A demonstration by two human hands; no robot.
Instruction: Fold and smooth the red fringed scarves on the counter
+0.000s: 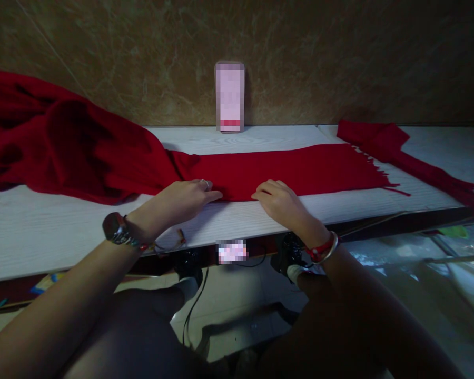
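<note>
A red scarf (300, 166) runs lengthwise over the white tabletop, folded into a flat band with a fringed end at the right. Toward the left it widens into a loose, rumpled heap (87, 142). My left hand (185, 200), with a ring on one finger, is closed on the band's near edge, close to where the heap begins. A short way to the right, my right hand (278, 202) pinches the same edge, fingers bent over the cloth. The cloth between the two hands lies flat. Both sets of fingertips are partly hidden.
A phone (229, 97) leans upright against the brown marbled wall behind the table (63, 231). Another narrow red fringed cloth (411, 158) lies at the back right. Below the table's front edge are a small lit screen (232, 251) and a dark cable (195, 308).
</note>
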